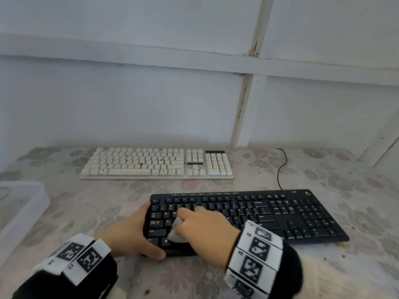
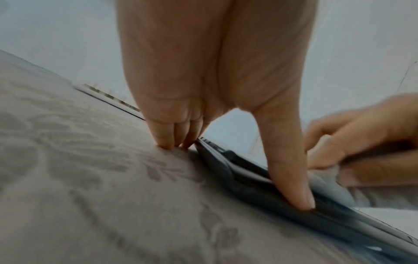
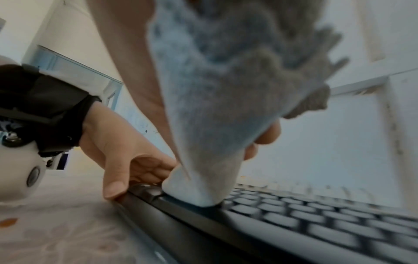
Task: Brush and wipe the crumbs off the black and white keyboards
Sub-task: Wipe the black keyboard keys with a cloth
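Our black cuffs (image 1: 289, 268) over fuzzy cream sleeves (image 1: 336, 279), white wristbands (image 1: 254, 255) printed with black square markers, a rounded white wrist camera (image 3: 20, 176)

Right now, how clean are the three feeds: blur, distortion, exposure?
Head view: sharp, evenly lit, wall beams bowed by the wide lens; black keyboard legends readable. Left wrist view: dim, tablecloth soft, right hand smeared. Right wrist view: cloth fills the frame out of focus, keys blurred.

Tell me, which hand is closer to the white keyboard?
Right, by a little. The right hand wipes the black keyboard's keys with a cloth; the left hand grips its near-left end. Both are well short of the white keyboard.
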`<state>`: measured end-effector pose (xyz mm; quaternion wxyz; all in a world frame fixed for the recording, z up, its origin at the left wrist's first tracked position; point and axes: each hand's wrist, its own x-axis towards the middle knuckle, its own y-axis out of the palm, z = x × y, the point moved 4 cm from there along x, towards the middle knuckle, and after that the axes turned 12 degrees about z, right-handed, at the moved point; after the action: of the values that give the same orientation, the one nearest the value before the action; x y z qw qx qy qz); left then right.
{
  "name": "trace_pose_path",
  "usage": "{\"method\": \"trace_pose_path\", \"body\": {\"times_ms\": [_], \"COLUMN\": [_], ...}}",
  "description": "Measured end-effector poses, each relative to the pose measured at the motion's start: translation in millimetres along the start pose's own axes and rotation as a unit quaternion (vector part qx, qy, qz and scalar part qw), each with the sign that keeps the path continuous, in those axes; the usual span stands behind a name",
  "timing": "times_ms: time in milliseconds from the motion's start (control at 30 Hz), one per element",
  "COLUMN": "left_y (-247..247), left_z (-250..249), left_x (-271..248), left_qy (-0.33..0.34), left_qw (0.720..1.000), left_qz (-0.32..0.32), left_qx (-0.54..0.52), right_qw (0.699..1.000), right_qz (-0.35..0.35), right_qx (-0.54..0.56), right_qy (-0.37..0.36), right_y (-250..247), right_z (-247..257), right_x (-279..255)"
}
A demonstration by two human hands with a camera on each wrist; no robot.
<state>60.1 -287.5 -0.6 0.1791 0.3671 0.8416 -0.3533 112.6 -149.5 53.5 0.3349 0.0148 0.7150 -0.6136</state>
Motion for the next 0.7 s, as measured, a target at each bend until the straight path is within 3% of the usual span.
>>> {"method": "trace_pose_path", "body": {"times_ms": [333, 433, 567, 700], "left_y": [1, 0, 0, 1], "left_z": [-3, -1, -1, -1], "left_x": [-4, -2, -1, 0], "left_qy": [0.005, 0.014, 0.02, 0.023], "left_qw": [1.0, 1.0, 1.0, 1.0], "left_qz": [0.009, 0.01, 0.005, 0.006], "left_qx": [-0.018, -0.025, -0.019, -0.012], "right_qw": [0.992, 0.992, 0.996, 0.993], "right_qz": [0.037, 0.007, -0.019, -0.037], "right_qx": [0.005, 0.027, 0.059, 0.059], "right_qy": [0.124, 0.121, 0.058, 0.094], "right_y": [20, 16, 25, 34], "right_z": [-64, -63, -38, -44], "right_x": [-39, -32, -18, -29]}}
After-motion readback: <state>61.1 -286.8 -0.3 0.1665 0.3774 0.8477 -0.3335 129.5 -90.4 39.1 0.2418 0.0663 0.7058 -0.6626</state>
